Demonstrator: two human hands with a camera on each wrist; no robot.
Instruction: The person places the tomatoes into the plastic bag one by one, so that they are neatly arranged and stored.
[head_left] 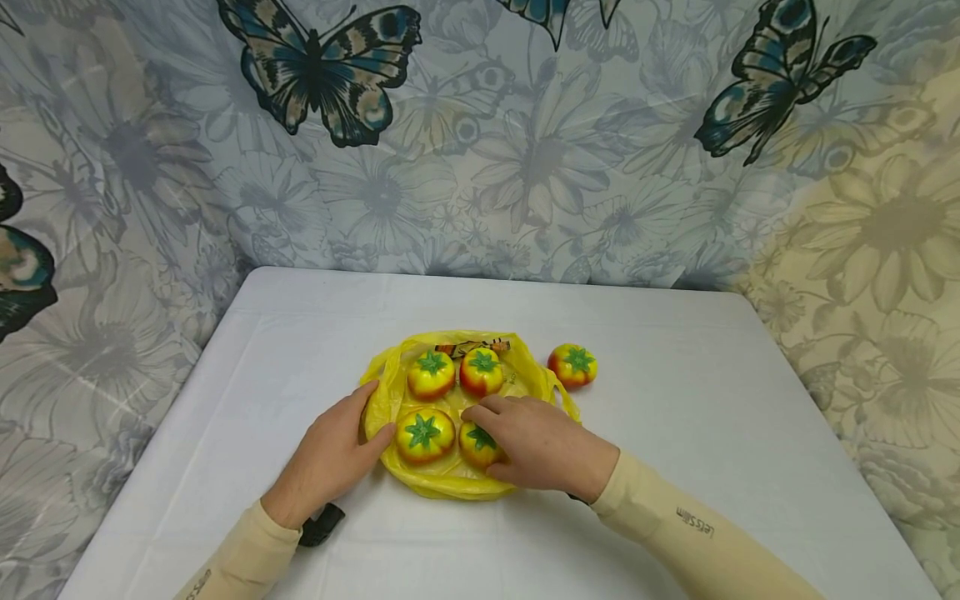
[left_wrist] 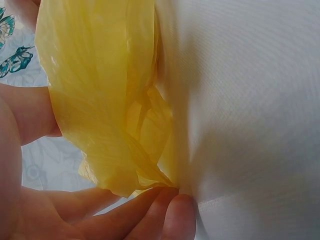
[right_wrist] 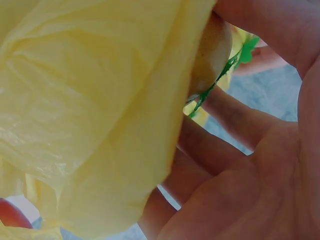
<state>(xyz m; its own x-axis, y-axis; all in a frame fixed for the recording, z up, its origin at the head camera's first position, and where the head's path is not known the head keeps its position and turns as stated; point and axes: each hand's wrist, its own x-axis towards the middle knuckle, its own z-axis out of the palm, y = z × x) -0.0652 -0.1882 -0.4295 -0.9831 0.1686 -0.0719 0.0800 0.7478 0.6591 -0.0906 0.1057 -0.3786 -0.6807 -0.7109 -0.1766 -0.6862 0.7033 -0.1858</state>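
Observation:
A yellow plastic bag lies spread on the table with its mouth facing up. Inside are toy tomatoes, yellow-red with green star-shaped tops: one front left, two farther back. My left hand holds the bag's left rim, thumb over the edge and fingers along its outer side; the left wrist view shows the thumb on the yellow film. With thumb and fingers around it, my right hand grips the front-right toy tomato in the bag. In the right wrist view the bag wall partly hides that tomato.
Another toy tomato stands on the white-covered table, just right of the bag. One bag handle droops toward the right. A backdrop with butterflies and flowers rises behind the table's far edge.

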